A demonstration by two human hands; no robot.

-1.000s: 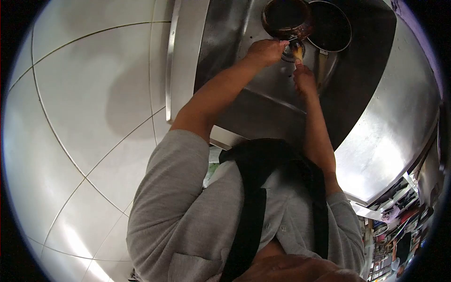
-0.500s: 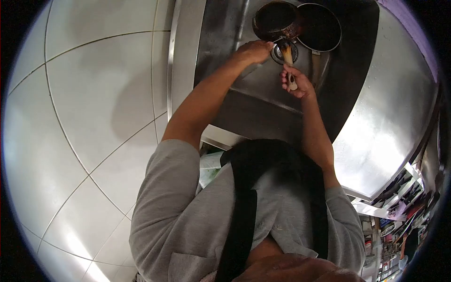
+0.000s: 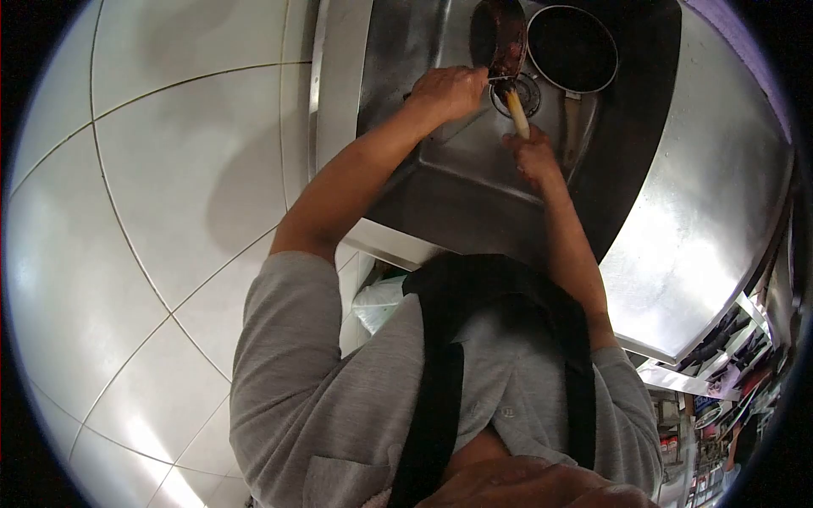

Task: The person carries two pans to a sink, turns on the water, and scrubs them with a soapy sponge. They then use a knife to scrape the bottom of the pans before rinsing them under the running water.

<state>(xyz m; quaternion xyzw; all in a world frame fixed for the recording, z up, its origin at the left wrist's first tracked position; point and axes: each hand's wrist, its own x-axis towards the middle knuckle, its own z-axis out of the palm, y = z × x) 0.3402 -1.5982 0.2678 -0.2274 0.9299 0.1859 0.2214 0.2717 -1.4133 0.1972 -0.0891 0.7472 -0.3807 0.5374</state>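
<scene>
In the head view, my left hand (image 3: pixel 453 91) is closed at the near edge of a scorched, brown-sided pan (image 3: pixel 508 42). It seems to grip the pan's handle, whose dark end shows just left of the fist. The pan is tipped up on its side. My right hand (image 3: pixel 533 157) is wrapped round the pale handle of a wooden-handled tool (image 3: pixel 517 114). Its darker far end meets the pan's lower edge above the drain (image 3: pixel 521 93); the kind of head cannot be made out. A second dark pan (image 3: pixel 573 49) with a light rim lies beside the first.
Steel walls of the deep sink (image 3: pixel 474 199) surround both hands. The second pan's handle (image 3: pixel 572 127) points toward me. A shiny steel counter (image 3: pixel 686 254) adjoins on the right, and white tiles (image 3: pixel 186 169) are on the left. Cluttered shelves (image 3: pixel 711 406) stand at lower right.
The scorched pan has tilted from opening-up onto its side, its brown outer wall now showing. My right hand has turned, and the tool's handle now points more up and left.
</scene>
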